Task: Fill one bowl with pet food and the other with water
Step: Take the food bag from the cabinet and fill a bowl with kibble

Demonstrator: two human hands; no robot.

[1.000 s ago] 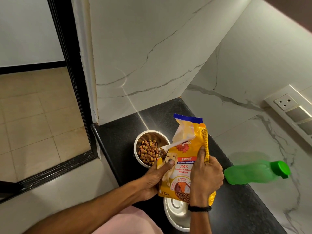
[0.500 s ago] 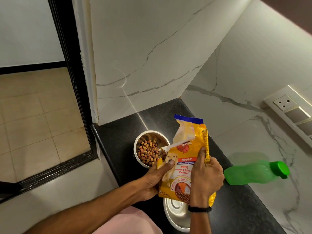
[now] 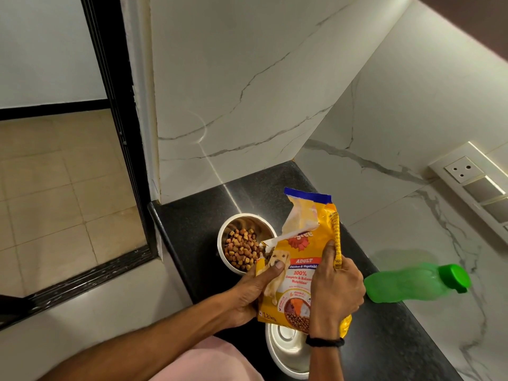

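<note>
A yellow pet food bag [image 3: 302,259] with a torn blue top stands over the black counter [image 3: 198,215]. My left hand [image 3: 253,290] grips its left edge, thumb across the front. My right hand [image 3: 334,292] grips its right side. The torn corner hangs at the rim of a steel bowl [image 3: 242,221] holding brown kibble [image 3: 242,250]. A second steel bowl [image 3: 286,350] sits nearer me, partly hidden by the bag and my right wrist; the part of its inside that shows holds nothing. A green water bottle [image 3: 415,283] with a green cap lies on the counter to the right.
Marble walls close the counter at the back and right. A socket and switch panel [image 3: 472,182] is on the right wall. The counter's left edge drops to a tiled floor [image 3: 55,188] behind a black door frame.
</note>
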